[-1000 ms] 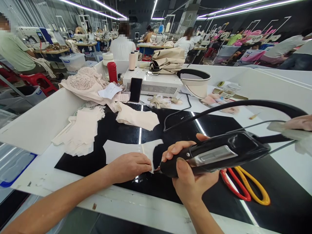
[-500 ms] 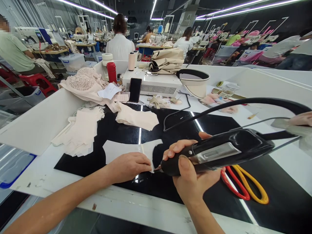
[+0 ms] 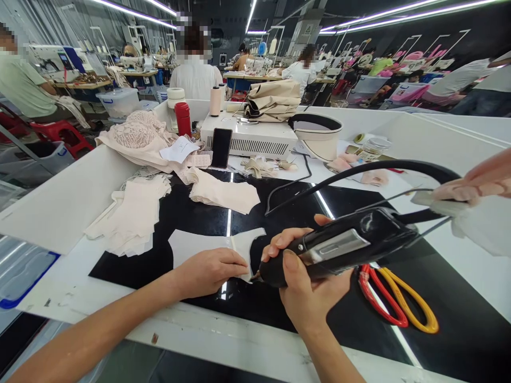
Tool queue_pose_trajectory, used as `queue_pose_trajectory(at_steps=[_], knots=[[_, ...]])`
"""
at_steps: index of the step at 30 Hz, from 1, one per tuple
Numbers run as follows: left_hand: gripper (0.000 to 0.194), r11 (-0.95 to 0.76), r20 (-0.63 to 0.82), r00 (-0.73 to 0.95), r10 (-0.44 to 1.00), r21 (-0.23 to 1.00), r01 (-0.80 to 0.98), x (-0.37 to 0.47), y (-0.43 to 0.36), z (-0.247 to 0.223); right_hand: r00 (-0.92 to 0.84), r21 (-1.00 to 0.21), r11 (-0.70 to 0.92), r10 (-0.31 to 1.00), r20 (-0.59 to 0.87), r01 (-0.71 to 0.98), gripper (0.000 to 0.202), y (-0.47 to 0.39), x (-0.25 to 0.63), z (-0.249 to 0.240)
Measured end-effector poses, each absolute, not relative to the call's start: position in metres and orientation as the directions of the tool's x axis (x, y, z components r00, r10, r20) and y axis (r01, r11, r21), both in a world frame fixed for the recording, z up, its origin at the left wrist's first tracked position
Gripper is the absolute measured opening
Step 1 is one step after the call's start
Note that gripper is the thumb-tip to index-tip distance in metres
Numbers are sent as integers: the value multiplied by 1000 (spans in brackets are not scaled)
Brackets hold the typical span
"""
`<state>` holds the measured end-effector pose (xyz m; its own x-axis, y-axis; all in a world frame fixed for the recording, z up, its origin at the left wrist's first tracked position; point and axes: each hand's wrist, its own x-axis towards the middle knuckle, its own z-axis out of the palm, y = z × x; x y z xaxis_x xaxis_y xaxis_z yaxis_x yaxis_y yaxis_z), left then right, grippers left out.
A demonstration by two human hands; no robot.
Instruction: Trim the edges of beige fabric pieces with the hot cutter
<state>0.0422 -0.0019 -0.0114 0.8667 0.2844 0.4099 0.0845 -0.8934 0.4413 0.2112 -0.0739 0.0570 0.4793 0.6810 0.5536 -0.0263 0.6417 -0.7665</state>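
Note:
My right hand (image 3: 309, 290) is wrapped around a black corded hand tool (image 3: 337, 250) with a metal plate on its side. Its thin tip meets the right edge of a white fabric piece (image 3: 191, 246), which lies flat on the black board (image 3: 275, 314). My left hand (image 3: 213, 271) pinches that same edge, fingers together, just left of the tip. Another person's hand (image 3: 479, 183) grips the tool's cable at the right, with whitish material around it. Scissors with red and yellow handles (image 3: 415, 300) lie beneath the tool, their blades hidden.
Stacked pale fabric pieces (image 3: 133, 213) and a folded piece (image 3: 225, 191) lie left and behind. Farther back stand a phone (image 3: 221, 148), a vented white box (image 3: 247, 139), a red bottle (image 3: 183, 118) and a round bin (image 3: 317, 138). A low white wall (image 3: 59, 205) edges the table.
The tool's rear end has swung left and tilted up slightly, its tip staying at the fabric edge. The other person's hand has moved left into view with the cable. My left hand stays put.

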Motion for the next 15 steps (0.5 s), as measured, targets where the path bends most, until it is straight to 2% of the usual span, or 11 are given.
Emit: queue_pose_trajectory(at_steps=[4, 11, 15], knots=[[45, -881, 420, 845, 331, 457, 118, 38, -1, -10, 488, -774, 633, 676, 551, -2, 50, -77, 209, 58], [39, -915, 407, 892, 197, 403, 18, 28, -11, -8, 437, -785, 617, 723, 536, -57, 48, -91, 210, 62], [40, -897, 328, 927, 181, 442, 19, 13, -24, 4, 500, -755, 656, 654, 568, -1, 47, -89, 229, 69]])
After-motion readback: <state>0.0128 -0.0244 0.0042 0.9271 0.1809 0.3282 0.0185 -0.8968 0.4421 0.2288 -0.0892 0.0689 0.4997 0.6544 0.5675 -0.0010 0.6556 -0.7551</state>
